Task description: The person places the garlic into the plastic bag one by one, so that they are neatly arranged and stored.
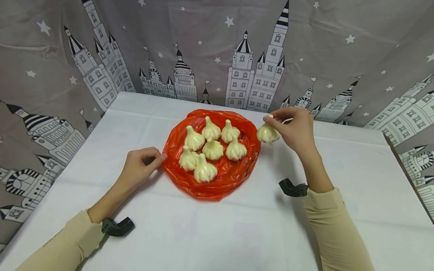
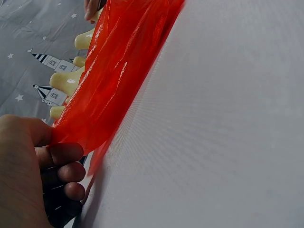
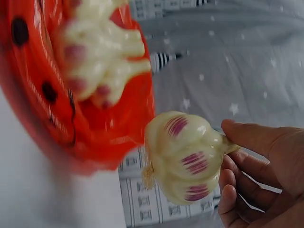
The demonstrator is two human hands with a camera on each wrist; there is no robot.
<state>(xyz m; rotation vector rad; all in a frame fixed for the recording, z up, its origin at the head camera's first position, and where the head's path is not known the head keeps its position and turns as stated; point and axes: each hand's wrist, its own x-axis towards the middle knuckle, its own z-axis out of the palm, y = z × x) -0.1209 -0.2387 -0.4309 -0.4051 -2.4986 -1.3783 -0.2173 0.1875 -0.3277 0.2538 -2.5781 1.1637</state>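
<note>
A red plastic bag (image 1: 234, 177), rolled down into a low round bowl shape, stands on the white table. Several garlic bulbs (image 1: 213, 149) sit inside it with their stems up. At the bag's left rim my left hand (image 1: 140, 165) pinches the red plastic between thumb and forefinger, as the left wrist view shows. My right hand (image 1: 295, 126) holds one garlic bulb (image 3: 183, 156) by its stem, raised just off the bag's right rim. Purple streaks and a tuft of dry roots show on that bulb in the right wrist view.
A white cloth (image 1: 203, 233) covers the table. Behind it hangs a grey curtain (image 1: 203, 34) printed with castles and stars. A black wrist device (image 1: 293, 188) is strapped on the right wrist, another (image 1: 118, 227) on the left.
</note>
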